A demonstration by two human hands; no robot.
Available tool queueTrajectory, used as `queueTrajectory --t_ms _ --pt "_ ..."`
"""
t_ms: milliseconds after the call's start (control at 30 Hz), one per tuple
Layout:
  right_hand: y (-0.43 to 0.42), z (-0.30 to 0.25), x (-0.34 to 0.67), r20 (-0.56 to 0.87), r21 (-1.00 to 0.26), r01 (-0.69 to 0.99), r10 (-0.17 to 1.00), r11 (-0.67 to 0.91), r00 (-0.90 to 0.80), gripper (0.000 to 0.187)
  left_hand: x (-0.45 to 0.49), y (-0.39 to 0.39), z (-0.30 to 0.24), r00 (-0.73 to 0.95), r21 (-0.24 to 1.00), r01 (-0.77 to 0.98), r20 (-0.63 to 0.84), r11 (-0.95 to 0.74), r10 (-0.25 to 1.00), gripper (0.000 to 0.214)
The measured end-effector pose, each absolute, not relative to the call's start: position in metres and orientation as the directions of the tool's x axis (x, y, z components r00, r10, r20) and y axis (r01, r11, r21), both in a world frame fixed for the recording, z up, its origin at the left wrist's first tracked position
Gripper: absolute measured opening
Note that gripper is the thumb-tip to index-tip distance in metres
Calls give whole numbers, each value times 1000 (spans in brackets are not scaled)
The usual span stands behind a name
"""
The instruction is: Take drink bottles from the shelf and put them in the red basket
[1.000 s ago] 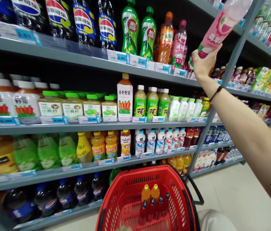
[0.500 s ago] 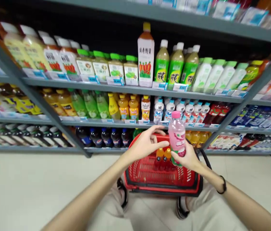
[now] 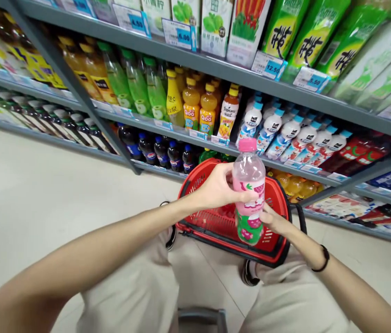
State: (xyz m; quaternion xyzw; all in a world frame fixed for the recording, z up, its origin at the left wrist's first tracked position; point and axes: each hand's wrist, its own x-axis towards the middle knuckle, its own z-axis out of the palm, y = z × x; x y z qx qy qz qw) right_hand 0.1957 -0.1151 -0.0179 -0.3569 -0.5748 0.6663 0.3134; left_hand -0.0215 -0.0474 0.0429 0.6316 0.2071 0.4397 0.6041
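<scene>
A pink-capped drink bottle (image 3: 249, 185) with a pink and green label stands nearly upright in front of me. My left hand (image 3: 218, 187) is wrapped round its upper part, thumb across the label. On the other side, my right hand (image 3: 272, 219) touches the lower right of the bottle; its fingers are mostly hidden behind it. Below both hands the red shopping basket (image 3: 198, 226) sits on the floor between my feet. The bottle and my left hand cover much of the basket's inside.
Shelves (image 3: 168, 132) of drinks run across in front, with blue price tags along their edges. White bottles with blue caps (image 3: 273, 129) stand just beyond the held bottle. The basket's black handle (image 3: 299, 217) sticks out at its right. A grey stool edge (image 3: 202, 314) shows between my legs.
My left hand has moved right and closed round the bottle, which my right hand held before. The view has tilted down, so the bottle and basket look nearer.
</scene>
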Motion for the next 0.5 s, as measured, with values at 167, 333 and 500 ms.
queueTrajectory --t_ms 167,333,500 --pt "-112 -20 191 -275 -957 105 726 -271 -630 50 -27 -37 45 475 909 -260 413 -325 777 39" --pt "-111 -26 194 -189 -956 282 905 -81 -380 46 -37 -31 38 479 871 -70 458 -487 749 38" --pt "-117 -29 200 -223 -899 438 889 -28 -400 58 -39 -35 31 499 886 -58 425 -461 755 36"
